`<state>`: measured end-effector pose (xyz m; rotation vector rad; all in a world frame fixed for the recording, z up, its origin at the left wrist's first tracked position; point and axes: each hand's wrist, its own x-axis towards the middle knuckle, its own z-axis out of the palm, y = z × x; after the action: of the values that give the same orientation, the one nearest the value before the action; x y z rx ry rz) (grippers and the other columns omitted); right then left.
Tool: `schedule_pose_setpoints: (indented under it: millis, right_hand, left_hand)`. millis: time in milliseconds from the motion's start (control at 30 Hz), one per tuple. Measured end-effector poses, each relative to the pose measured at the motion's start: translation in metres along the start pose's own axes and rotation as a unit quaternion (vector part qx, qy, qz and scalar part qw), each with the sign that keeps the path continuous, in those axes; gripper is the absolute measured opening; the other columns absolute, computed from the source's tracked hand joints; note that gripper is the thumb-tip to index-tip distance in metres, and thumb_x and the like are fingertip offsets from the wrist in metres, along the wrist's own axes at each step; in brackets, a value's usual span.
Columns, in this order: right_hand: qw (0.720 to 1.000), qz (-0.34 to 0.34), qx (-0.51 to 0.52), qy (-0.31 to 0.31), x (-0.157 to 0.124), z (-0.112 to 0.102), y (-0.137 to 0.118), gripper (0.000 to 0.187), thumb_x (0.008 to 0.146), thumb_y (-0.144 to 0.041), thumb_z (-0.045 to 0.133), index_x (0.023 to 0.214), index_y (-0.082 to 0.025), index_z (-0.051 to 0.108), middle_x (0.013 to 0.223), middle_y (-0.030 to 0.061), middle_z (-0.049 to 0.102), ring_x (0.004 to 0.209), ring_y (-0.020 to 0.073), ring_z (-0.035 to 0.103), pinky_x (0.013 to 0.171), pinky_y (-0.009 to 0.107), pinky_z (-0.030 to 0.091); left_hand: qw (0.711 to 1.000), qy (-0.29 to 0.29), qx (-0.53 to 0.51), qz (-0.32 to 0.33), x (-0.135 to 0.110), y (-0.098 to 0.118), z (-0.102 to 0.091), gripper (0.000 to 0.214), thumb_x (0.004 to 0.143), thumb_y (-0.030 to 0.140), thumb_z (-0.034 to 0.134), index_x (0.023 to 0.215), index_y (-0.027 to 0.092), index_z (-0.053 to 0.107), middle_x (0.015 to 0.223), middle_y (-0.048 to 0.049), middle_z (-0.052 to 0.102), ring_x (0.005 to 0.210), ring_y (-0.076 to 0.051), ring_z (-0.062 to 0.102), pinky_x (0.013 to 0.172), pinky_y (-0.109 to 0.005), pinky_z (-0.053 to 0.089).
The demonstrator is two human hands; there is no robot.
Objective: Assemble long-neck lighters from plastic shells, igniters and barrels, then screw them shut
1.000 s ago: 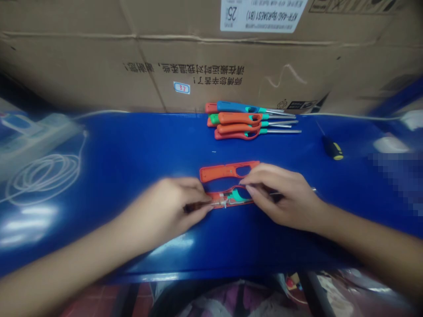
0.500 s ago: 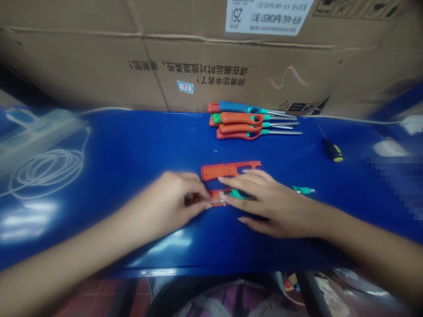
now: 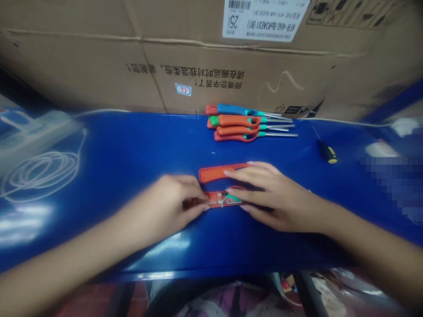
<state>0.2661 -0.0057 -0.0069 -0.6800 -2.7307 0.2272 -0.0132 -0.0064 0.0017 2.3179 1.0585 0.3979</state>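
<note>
An opened orange lighter half (image 3: 216, 203) lies on the blue table, with a green trigger piece (image 3: 234, 197), a white wire and small inner parts in it. My left hand (image 3: 175, 198) is closed, thumb and fingers pinching the left end of this half. Above it lies the other orange shell half (image 3: 213, 173), apart from the first. My right hand (image 3: 277, 198) reaches across the right ends of both, fingers stretched and spread, the upper ones touching the empty shell. Its palm hides the lighter's right end and most of the metal tube.
Several assembled long-nosed lighters (image 3: 239, 120) are piled by the cardboard box (image 3: 99, 79) at the back. A black and yellow screwdriver (image 3: 327, 152) lies to the right. A coiled white cable (image 3: 42, 174) and a power strip (image 3: 49, 127) are at left.
My right hand has shifted slightly up, now covering the right end of the empty shell and uncovering more of the inner parts. My left hand keeps its pinch. The view has shifted slightly.
</note>
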Motion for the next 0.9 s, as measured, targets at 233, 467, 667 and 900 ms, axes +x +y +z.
schedule_pose_setpoints:
  millis: [233, 467, 667, 900]
  right_hand:
    - [0.995, 0.088, 0.047, -0.001, 0.002, 0.0, 0.007, 0.023, 0.095, -0.025, 0.06, 0.116, -0.026, 0.07, 0.122, 0.0067, 0.066, 0.116, 0.023, 0.056, 0.1, 0.045, 0.042]
    - [0.972, 0.191, 0.128, 0.038, 0.006, 0.004, 0.004, 0.036, 0.091, -0.027, 0.068, 0.126, -0.026, 0.063, 0.123, 0.0091, 0.061, 0.117, 0.0245, 0.054, 0.102, 0.045, 0.045]
    - [0.948, 0.242, 0.188, 0.091, 0.003, -0.019, 0.013, 0.011, 0.093, -0.027, 0.064, 0.091, -0.018, 0.07, 0.078, 0.0001, 0.061, 0.061, 0.0099, 0.05, 0.056, 0.024, 0.041]
    - [0.967, 0.193, 0.16, -0.045, -0.002, -0.022, 0.013, 0.005, 0.088, -0.018, 0.068, 0.083, -0.018, 0.066, 0.076, -0.0023, 0.059, 0.063, 0.0088, 0.046, 0.059, 0.023, 0.037]
  left_hand:
    - [1.0, -0.01, 0.026, 0.013, 0.0, -0.005, -0.001, 0.015, 0.093, 0.027, 0.065, 0.098, 0.024, 0.078, 0.093, -0.0018, 0.072, 0.071, -0.012, 0.066, 0.066, -0.024, 0.051]
    - [0.994, -0.015, 0.094, 0.052, 0.001, -0.008, -0.002, 0.016, 0.095, 0.032, 0.062, 0.099, 0.026, 0.076, 0.096, -0.0005, 0.072, 0.074, -0.015, 0.067, 0.066, -0.027, 0.052]
    - [0.979, 0.022, 0.169, 0.114, -0.001, -0.011, -0.007, 0.018, 0.096, 0.038, 0.061, 0.102, 0.026, 0.075, 0.097, -0.0008, 0.073, 0.081, -0.018, 0.068, 0.071, -0.032, 0.054]
    - [0.963, 0.043, 0.166, 0.21, 0.001, -0.004, 0.001, 0.026, 0.098, 0.025, 0.058, 0.122, 0.023, 0.069, 0.118, -0.0072, 0.069, 0.104, -0.024, 0.063, 0.086, -0.038, 0.054]
